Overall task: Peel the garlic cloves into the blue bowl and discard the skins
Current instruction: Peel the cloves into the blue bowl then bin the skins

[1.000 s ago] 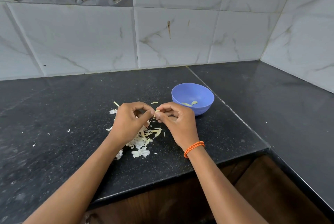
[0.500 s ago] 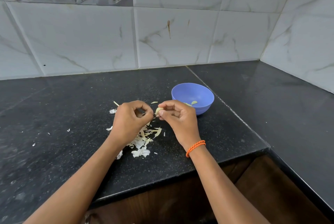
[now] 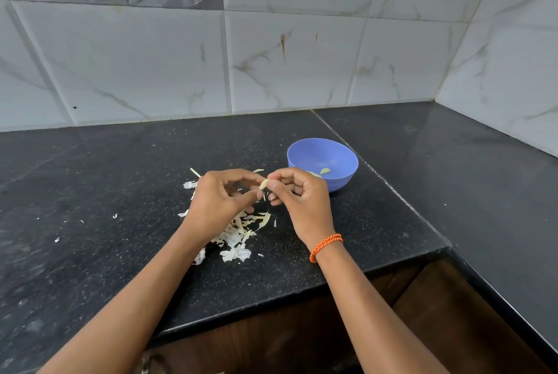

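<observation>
A pale garlic clove [image 3: 264, 184] is pinched between the thumb and fingers of my right hand [image 3: 299, 201], just above the counter. My left hand [image 3: 222, 201] meets it from the left, its thumb and forefinger pinching at the clove's lower end. The blue bowl [image 3: 338, 156] stands right behind my right hand and holds a few peeled cloves [image 3: 324, 171]. A heap of white garlic skins [image 3: 238, 235] lies on the black counter under and in front of my hands.
The black stone counter [image 3: 105, 192] runs left and wraps round to the right, with small skin flakes [image 3: 114, 216] scattered at the left. Tiled walls close the back and right. The counter's front edge [image 3: 302, 287] drops to dark wooden cabinets.
Both hands have lifted slightly and the clove now shows more clearly between the fingertips. The bowl and the skins have not moved.
</observation>
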The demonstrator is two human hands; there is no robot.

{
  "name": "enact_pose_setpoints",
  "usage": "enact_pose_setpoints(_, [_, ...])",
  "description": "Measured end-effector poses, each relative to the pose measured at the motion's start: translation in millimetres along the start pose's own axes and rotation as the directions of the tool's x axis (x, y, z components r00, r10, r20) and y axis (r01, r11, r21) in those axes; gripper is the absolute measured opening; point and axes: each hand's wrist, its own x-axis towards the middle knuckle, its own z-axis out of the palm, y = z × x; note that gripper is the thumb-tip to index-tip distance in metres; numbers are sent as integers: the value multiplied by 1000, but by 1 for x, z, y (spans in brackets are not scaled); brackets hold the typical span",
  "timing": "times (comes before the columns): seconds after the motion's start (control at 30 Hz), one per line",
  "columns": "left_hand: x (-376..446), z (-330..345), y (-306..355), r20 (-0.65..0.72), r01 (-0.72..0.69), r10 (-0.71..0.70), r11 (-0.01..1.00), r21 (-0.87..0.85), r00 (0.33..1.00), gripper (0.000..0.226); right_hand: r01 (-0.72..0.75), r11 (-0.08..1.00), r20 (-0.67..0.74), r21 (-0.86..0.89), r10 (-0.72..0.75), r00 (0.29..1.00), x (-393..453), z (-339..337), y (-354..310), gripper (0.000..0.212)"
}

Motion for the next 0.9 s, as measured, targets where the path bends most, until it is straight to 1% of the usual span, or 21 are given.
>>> enact_pose_setpoints(0.07, [-1, 0, 2, -19, 7, -7, 1000, 9, 1000, 14, 2, 1000, -12, -26, -3, 1000, 0, 1, 1, 5])
enact_pose_setpoints(0.2, [-1, 0, 4, -52, -8, 8, 1000, 3, 999, 9, 18, 995, -26, -102, -21, 999, -1, 2, 2, 7])
enact_pose_setpoints(0.37, [-1, 0, 4, -76, 0, -3, 999, -35, 997, 6, 50, 989, 6, -140, -49, 999, -1, 2, 1, 9])
enact_pose_setpoints(0.47, [-1, 1, 2, -48, 21, -25, 996, -85, 999, 4, 98, 987, 26, -129, -96, 995, -1, 1, 2, 5])
enact_pose_setpoints(0.53, [-1, 2, 1, -33, 30, -34, 993, -110, 999, 5, 80, 994, 39, -78, -77, 996, -1, 1, 2, 5])
enact_pose_setpoints(0.6, [-1, 2, 0, -31, 33, -37, 991, -132, 999, 6, 61, 998, 61, -35, -59, 996, -2, 2, 2, 7])
enact_pose_setpoints(0.73, [0, 0, -1, -44, 25, -33, 985, -171, 998, 9, 59, 998, 99, -11, -57, 993, -1, 1, 3, 14])
enact_pose_setpoints(0.9, [1, -1, -2, -29, 28, -34, 980, -199, 999, 6, 42, 999, 132, 7, -43, 990, -1, 1, 3, 22])
